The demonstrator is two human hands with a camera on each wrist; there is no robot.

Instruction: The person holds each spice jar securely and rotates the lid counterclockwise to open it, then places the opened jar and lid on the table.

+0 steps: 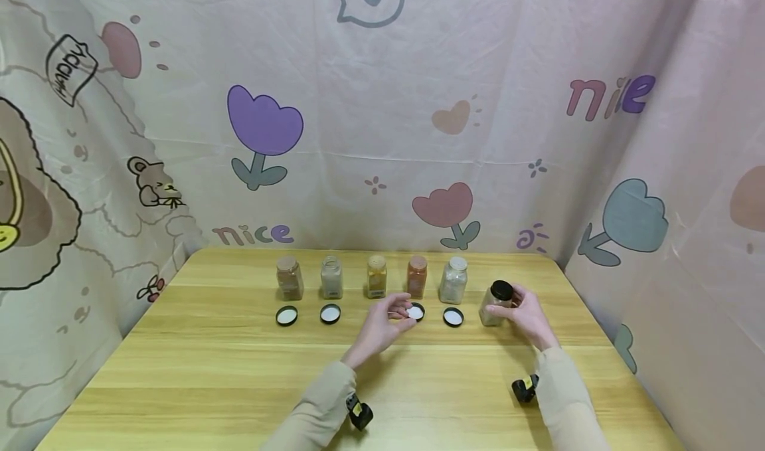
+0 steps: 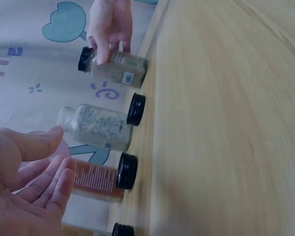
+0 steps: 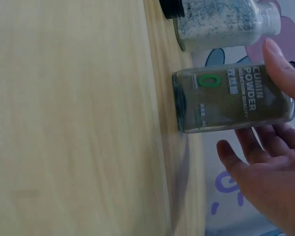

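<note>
Right hand (image 1: 526, 315) on a capped cumin jar (image 1: 496, 303); left hand (image 1: 382, 325) reaching among loose lids on the wooden table (image 1: 209, 371).

The right hand's fingers wrap loosely around the upright jar of cumin powder, thumb near its black cap (image 1: 501, 289). The left hand hovers with relaxed, gently bent fingers, fingertips at or just over a white-lined lid (image 1: 415, 312); whether it actually pinches that lid I cannot tell. Beyond the left hand stands an uncapped orange-powder jar (image 1: 416, 276), and between the hands an uncapped jar of pale flakes (image 1: 453, 280) with its own lid (image 1: 453, 316) in front. The cumin jar looks rigid, smooth and probably glass, so likely slippery, breakable and moderately heavy; best grasped around its flat-sided body.
</note>
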